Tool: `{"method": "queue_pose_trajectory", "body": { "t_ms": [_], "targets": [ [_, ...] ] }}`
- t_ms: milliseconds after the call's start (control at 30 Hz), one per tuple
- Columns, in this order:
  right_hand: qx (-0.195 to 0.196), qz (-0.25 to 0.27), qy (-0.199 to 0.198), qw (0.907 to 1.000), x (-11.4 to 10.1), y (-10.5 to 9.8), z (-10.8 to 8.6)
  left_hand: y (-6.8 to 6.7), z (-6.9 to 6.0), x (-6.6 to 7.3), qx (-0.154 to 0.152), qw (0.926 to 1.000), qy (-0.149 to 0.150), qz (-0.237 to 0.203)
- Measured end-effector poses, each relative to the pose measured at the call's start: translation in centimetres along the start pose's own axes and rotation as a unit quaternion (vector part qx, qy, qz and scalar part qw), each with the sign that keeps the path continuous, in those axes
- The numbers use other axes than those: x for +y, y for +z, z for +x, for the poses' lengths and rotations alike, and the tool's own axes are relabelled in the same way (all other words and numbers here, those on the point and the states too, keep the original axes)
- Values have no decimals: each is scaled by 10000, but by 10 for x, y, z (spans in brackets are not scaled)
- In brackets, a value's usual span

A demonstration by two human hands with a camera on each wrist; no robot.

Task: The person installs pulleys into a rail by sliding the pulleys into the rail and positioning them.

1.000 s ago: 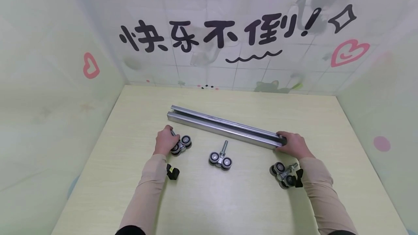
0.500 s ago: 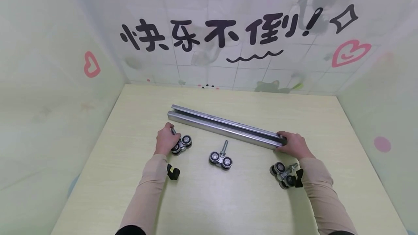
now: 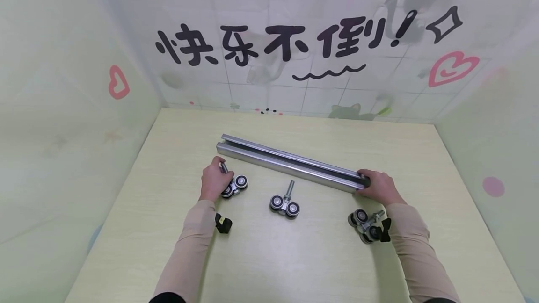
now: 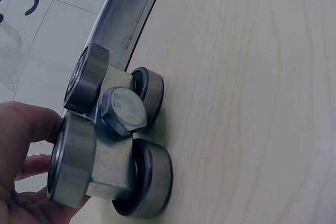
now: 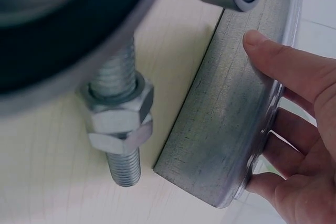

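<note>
A silver metal track [image 3: 290, 163] with a slot along its upper face lies slanted on the table. Its right end is gripped by my right hand [image 3: 381, 186], thumb on the near wall and fingers round the far side, as the right wrist view [image 5: 299, 129] confirms. Near the track's left end my left hand [image 3: 214, 182] holds a roller trolley [image 3: 241, 182] with a threaded bolt. In the left wrist view that trolley's wheels [image 4: 152, 177] and hex bolt head [image 4: 126, 109] show, with fingers at its side. The trolley stands apart from the track in the head view.
A second roller trolley [image 3: 285, 205] rests mid-table, bolt pointing away. A third trolley [image 3: 363, 222] lies beside the right wrist, partly behind a black wrist mount [image 3: 385, 229]. Another black mount [image 3: 223, 223] sits at the left wrist. Printed fabric walls [image 3: 269, 92] border the table [image 3: 290, 261].
My left hand has shifted slightly toward the track with the trolley, its fingertips now a little farther up. The right hand and the track have stayed put.
</note>
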State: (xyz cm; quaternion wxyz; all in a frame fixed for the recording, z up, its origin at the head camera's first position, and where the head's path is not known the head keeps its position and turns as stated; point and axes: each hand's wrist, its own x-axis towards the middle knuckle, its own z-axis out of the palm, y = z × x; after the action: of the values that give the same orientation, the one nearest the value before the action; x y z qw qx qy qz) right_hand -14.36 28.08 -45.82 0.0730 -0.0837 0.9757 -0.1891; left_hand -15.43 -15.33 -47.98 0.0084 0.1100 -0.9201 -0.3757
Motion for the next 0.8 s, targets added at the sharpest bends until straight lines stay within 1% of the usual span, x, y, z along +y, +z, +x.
{"method": "queue_pose_trajectory", "body": {
  "t_ms": [233, 500, 567, 800],
  "targets": [
    [5, 1, 4, 10000, 0, 0, 0, 0, -4, 4, 22, 9999, 142, -83],
    [39, -32, -27, 10000, -1, 0, 0, -1, -7, 6, 87, 9988, 460, -136],
    [48, -41, -35, 10000, 0, 0, 0, -1, -8, 6, 145, 9983, 546, -129],
    [72, -37, -61, 9999, 0, 1, 0, 0, -11, 6, 422, 9936, 1034, -155]
  ]
}}
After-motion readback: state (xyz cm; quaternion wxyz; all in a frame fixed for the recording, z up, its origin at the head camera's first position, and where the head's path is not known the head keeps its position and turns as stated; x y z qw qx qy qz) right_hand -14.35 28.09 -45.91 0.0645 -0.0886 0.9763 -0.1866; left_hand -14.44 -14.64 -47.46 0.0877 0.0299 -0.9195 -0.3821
